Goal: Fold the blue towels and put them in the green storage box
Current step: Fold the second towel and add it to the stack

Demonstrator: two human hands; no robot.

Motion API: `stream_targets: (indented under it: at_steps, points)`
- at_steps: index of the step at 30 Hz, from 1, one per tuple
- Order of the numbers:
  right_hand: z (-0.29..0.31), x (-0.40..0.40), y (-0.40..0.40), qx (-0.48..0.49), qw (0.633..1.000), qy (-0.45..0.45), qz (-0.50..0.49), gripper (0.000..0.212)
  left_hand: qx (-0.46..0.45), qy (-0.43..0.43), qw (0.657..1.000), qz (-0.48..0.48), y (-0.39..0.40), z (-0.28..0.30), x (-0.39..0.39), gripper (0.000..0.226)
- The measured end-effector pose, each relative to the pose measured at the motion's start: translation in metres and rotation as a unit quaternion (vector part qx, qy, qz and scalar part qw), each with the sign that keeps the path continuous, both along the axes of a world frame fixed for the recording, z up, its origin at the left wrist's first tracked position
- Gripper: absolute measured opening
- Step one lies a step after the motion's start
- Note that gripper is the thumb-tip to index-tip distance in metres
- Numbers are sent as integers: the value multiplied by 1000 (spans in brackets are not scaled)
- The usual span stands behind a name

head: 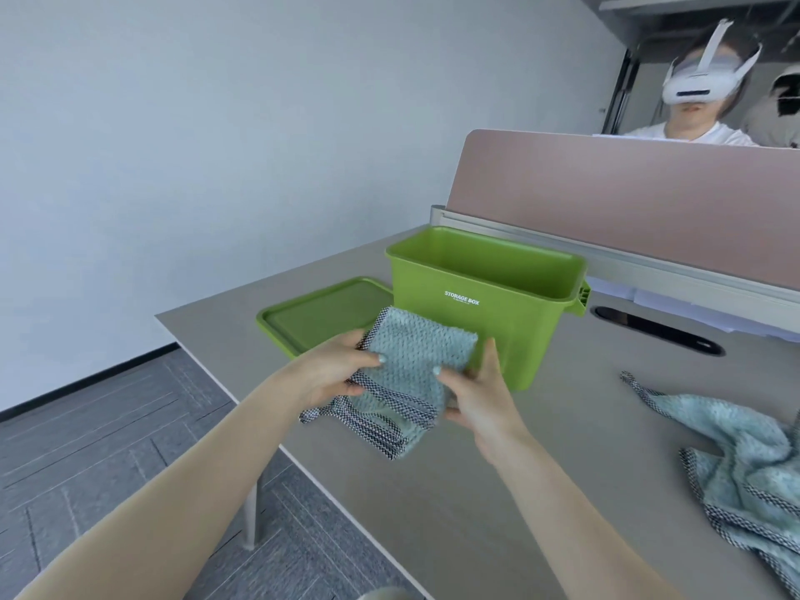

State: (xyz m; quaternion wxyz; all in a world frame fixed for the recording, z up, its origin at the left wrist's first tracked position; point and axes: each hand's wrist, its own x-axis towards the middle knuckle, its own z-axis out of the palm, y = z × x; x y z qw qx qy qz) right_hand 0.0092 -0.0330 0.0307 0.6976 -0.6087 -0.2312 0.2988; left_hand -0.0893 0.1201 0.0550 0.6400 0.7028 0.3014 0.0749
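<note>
The folded towel (404, 374) is pale blue with a knobbly weave and a black-and-white checked border. The loose towel (744, 461), right of the box, has the same blue and checked edging. The box (485, 305) is bright green with white lettering; its lid (322, 313), left of the box, is matching green. The counter (498, 491) is plain beige-grey. The floor (108, 426) is grey, in a herringbone pattern.

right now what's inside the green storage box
Only the upper inner walls of the green storage box show, and they are bare. Its front wall hides the bottom, so anything lying there cannot be seen. The folded towel is outside, in both hands.
</note>
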Motion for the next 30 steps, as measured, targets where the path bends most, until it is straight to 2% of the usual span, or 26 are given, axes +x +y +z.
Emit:
stream_targets:
  at_steps: [2,6,10,13,15,17,18,20,22,23,26,30]
  points:
    - [-4,-6,2,-48,997,-47,30,90,61,7,997,37,5,-5,5,50]
    - [-11,-17,13,-128,984,-108,67,87,214,-6,974,70,12,-21,12,51]
    - [-20,-21,20,-177,975,-120,65,101,338,16,940,45,21,-41,9,49]
    - [-29,-24,16,-209,967,-120,78,104,418,83,903,49,24,-48,7,50]
    - [-31,-26,15,-216,966,-115,79,105,499,123,854,86,22,-43,6,49]
    - [-30,-27,16,-205,970,-109,78,105,559,76,819,103,13,-35,10,46]
    - [-30,-27,17,-194,972,-103,79,105,563,36,821,90,6,-32,15,44]
    - [-30,-29,18,-176,976,-88,88,105,526,-6,850,21,-7,-29,28,42]
    - [-29,-31,16,-172,976,-82,108,99,471,41,880,-55,-15,-34,40,44]
    - [-29,-31,13,-177,973,-86,117,91,459,87,879,-90,-16,-40,44,47]
    - [-29,-29,-4,-205,966,-87,133,68,507,208,825,-141,-17,-59,44,58]
    - [-34,-16,-46,-203,972,-94,73,63,551,238,792,-112,-25,-65,41,74]
